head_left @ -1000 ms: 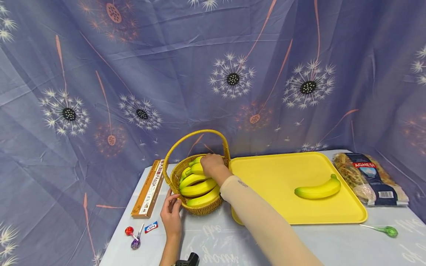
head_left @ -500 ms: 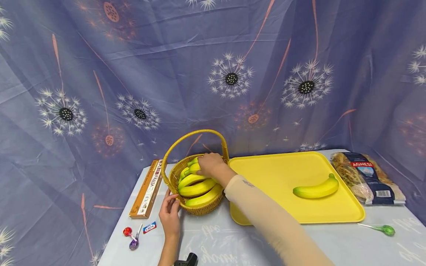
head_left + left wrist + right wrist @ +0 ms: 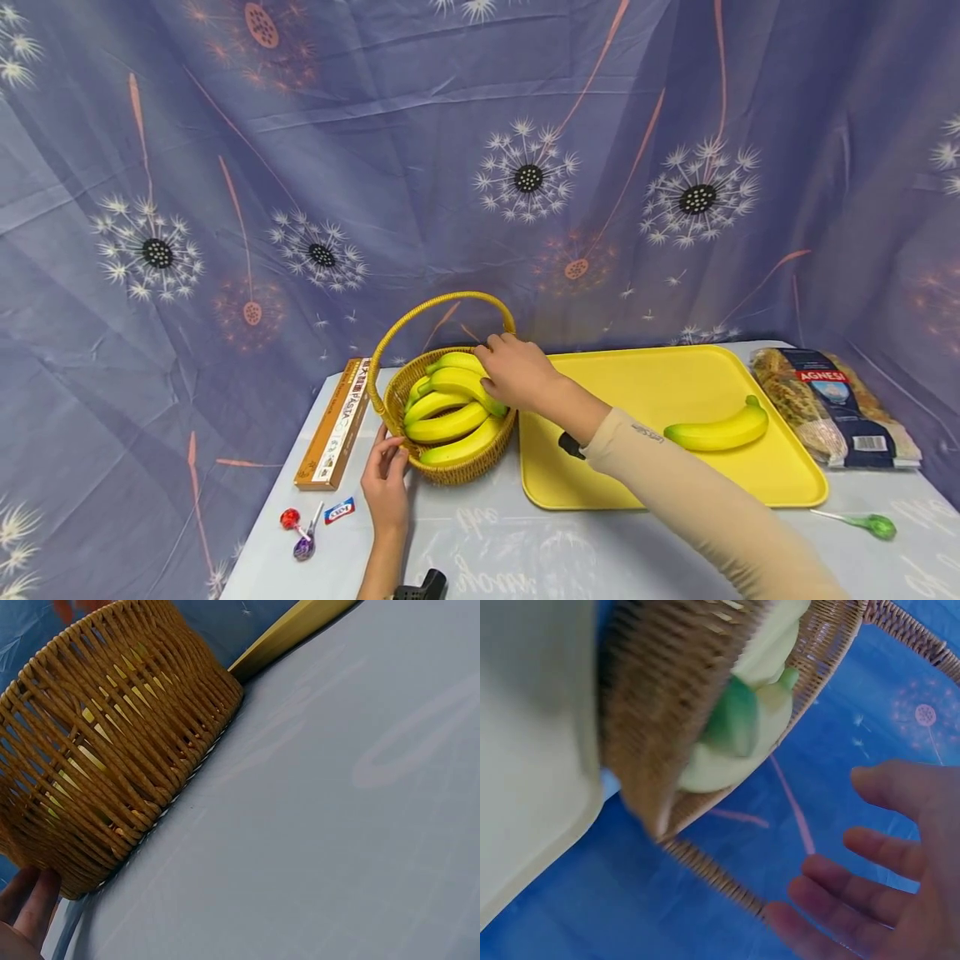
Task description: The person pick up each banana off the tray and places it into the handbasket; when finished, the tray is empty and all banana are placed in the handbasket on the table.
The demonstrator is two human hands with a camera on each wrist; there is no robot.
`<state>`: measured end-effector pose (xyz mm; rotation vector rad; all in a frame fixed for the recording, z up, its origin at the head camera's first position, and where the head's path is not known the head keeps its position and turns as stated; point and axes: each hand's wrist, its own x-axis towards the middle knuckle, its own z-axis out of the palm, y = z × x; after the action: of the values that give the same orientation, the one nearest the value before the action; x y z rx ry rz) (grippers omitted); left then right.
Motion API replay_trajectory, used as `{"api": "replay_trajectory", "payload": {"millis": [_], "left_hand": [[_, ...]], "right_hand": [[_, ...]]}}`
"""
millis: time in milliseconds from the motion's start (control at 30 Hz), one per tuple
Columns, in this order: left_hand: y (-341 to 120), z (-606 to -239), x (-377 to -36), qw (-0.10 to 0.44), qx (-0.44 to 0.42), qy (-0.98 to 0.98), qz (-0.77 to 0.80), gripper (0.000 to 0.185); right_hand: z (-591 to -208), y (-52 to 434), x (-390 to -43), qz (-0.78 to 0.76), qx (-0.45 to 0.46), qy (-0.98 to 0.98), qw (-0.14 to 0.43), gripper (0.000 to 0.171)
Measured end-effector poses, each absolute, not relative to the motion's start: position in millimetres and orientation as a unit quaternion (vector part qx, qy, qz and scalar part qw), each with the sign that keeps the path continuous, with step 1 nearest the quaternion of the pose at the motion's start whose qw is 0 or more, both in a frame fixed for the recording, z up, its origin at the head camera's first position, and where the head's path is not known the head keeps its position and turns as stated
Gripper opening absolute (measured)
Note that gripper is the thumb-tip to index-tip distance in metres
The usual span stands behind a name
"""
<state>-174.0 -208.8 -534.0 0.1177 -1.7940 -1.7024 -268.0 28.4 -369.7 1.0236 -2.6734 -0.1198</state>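
A yellow wicker basket (image 3: 459, 473) with a tall arched handle holds several bananas (image 3: 446, 427). Against its front left rim, my left hand (image 3: 386, 492) grips with bent fingers. In the left wrist view, two of that hand's fingers (image 3: 36, 911) touch the woven wall (image 3: 127, 742). Over the basket's right rim, beside the foot of the handle, hovers my right hand (image 3: 521, 375). Its spread fingers (image 3: 847, 892) hold nothing in the right wrist view, apart from the bananas (image 3: 769, 720).
Right of the basket lies a yellow tray (image 3: 600, 487) bearing one banana (image 3: 716, 429). Beyond it is a pasta bag (image 3: 832, 408), with a green lollipop (image 3: 877, 526) in front. A pasta box (image 3: 337, 425), a wrapped candy (image 3: 339, 510), red (image 3: 289, 518) and purple (image 3: 303, 548) lollipops are left.
My right hand has come up out of the basket and moved right, letting go of a banana now lying on the others. My left hand stays at the rim.
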Motion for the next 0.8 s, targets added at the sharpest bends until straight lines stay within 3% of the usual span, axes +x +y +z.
{"api": "replay_trajectory", "payload": {"millis": [133, 267, 467, 800], "left_hand": [[-207, -533, -172, 0.325, 0.043, -0.683, -0.653, 0.015], [-205, -522, -166, 0.323, 0.03, -0.68, -0.658, 0.016], [-202, -507, -161, 0.318, 0.022, -0.688, -0.651, 0.017], [-208, -531, -174, 0.322, 0.037, -0.678, -0.66, 0.015]], "right_hand": [[-373, 61, -260, -0.018, 0.354, -0.919, 0.174, 0.037], [-379, 97, -253, 0.002, 0.34, -0.926, 0.165, 0.044], [-391, 162, -241, 0.053, 0.295, -0.949, 0.096, 0.056], [-416, 264, -221, 0.16, 0.232, -0.958, -0.045, 0.077]]}}
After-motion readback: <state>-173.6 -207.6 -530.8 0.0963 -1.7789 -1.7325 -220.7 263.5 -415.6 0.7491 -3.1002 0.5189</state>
